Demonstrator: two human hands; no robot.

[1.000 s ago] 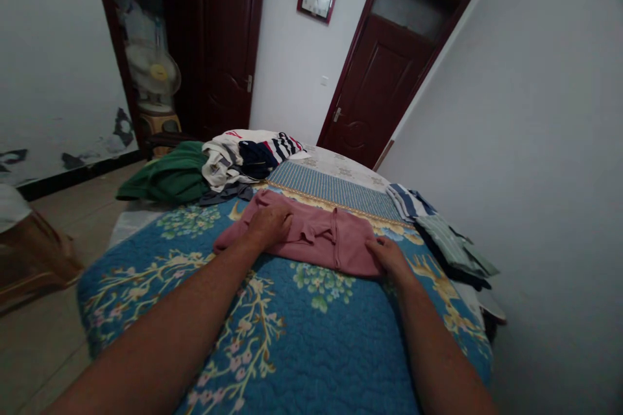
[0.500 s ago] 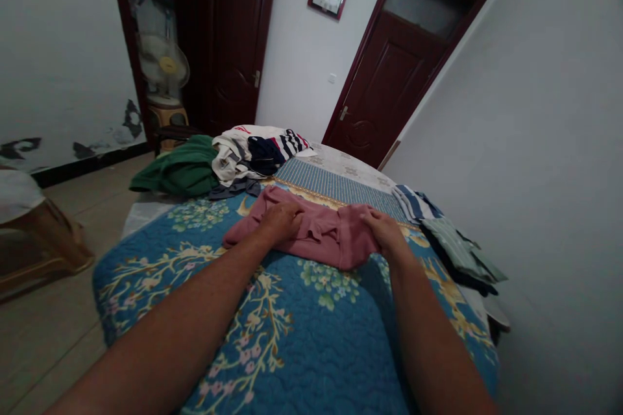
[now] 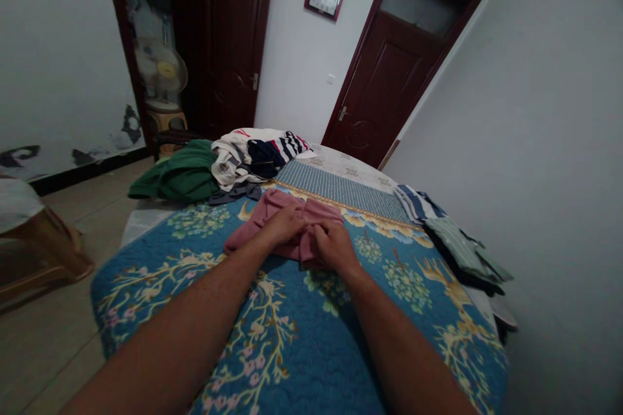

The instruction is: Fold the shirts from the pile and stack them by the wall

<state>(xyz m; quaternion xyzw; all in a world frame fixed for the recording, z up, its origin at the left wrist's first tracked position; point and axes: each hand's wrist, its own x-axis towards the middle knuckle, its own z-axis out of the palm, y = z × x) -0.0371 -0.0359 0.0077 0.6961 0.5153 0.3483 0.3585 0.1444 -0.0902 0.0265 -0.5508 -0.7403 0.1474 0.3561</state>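
A pink garment (image 3: 265, 217), partly folded over on itself, lies on the blue flowered quilt (image 3: 311, 331). My left hand (image 3: 286, 224) presses on its middle with the fingers closed on the cloth. Close beside it, almost touching, my right hand (image 3: 333, 243) grips the garment's folded-in right part. The hands cover much of the fold, so the exact kind of garment is hard to make out.
At the bed's far left lies a heap with a green garment (image 3: 178, 172), a cream garment (image 3: 228, 159) and a striped one (image 3: 294, 142). Folded clothes (image 3: 457, 243) lie along the right edge. A stool (image 3: 43, 246) stands at left on the floor.
My right hand has moved left, carrying the garment's right end over toward the middle, so the garment is shorter. My left hand has stayed nearly in place on the cloth.
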